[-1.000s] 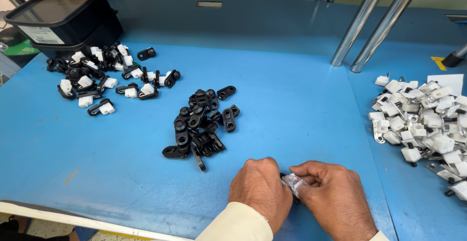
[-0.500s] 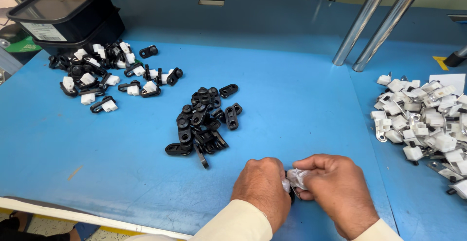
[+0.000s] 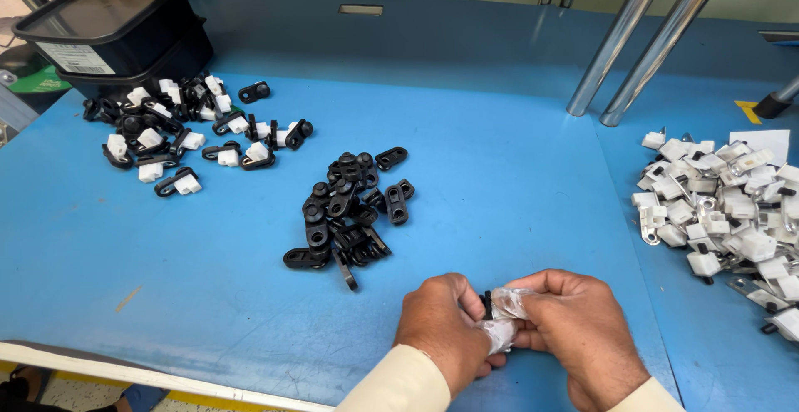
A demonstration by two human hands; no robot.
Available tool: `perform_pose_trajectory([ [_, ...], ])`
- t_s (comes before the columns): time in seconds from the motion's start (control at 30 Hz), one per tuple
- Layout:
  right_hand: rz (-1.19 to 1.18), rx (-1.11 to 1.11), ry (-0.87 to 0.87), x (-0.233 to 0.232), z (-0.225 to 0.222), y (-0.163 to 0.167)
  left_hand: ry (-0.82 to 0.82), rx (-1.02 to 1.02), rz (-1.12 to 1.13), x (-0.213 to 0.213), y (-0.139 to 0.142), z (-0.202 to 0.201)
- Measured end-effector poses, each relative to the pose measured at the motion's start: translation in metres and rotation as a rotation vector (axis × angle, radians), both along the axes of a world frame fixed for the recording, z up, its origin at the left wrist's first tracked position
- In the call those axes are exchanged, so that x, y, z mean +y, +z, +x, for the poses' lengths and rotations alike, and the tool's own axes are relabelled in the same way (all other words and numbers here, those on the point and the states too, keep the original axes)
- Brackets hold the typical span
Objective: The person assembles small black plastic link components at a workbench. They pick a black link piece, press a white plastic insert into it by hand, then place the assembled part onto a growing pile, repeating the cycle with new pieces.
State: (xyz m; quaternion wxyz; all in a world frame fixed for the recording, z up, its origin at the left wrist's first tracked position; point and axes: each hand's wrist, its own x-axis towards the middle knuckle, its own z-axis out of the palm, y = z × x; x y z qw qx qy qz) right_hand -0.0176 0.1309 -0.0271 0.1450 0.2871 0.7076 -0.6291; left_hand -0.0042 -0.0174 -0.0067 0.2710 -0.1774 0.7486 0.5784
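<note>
Both hands are staying low at the table's (image 3: pixel 499 112) near edge; left hand (image 3: pixel 441 329) and right hand (image 3: pixel 574 337) fingers are gripping 1 small black-and-white part (image 3: pixel 499 316) between them; squeeze evenly.

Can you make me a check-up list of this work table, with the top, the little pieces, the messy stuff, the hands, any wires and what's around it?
Surface: blue table top, scuffed near the front edge.
Job's things: small part, white with a bit of black, pinched between both hands.
Clutter: pile of black pieces in the middle; pile of black-and-white pieces far left; pile of white pieces at right.
Grippers: left hand and right hand close together, fingers closed on the small part.
Cables: nothing seen.
Surroundings: black bins stacked far left; two slanted metal poles far right.
</note>
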Motion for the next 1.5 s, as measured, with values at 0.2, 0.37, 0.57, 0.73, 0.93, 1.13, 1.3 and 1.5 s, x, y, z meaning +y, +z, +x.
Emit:
perform_pose_trajectory([
  [0.2, -0.095, 0.060, -0.132, -0.006, 0.009, -0.008, -0.038, 0.202, -0.231, 0.004, -0.004, 0.013],
  [0.37, -0.045, 0.196, -0.147, -0.008, 0.013, -0.014, -0.026, 0.235, -0.213, 0.005, -0.003, 0.009],
  [0.57, -0.058, 0.291, -0.057, 0.000, 0.007, -0.011, 0.184, 0.040, 0.071, 0.002, 0.005, -0.001],
  [0.73, -0.119, -0.023, -0.120, 0.019, 0.010, 0.002, 0.315, -0.117, 0.353, -0.012, 0.011, -0.005],
  [0.93, -0.294, -0.191, 0.082, 0.017, 0.006, -0.010, 0.234, -0.114, 0.479, -0.012, 0.010, -0.004],
  [1.13, -0.279, -0.189, 0.174, 0.028, -0.004, -0.025, 0.063, -0.028, 0.356, -0.014, 0.004, 0.000],
  [1.3, -0.323, -0.210, 0.188, 0.028, -0.007, -0.024, 0.033, 0.032, 0.235, -0.013, 0.004, 0.005],
  [1.5, -0.146, -0.056, 0.005, 0.000, 0.006, -0.022, 0.135, 0.077, 0.037, -0.010, 0.009, 0.007],
])
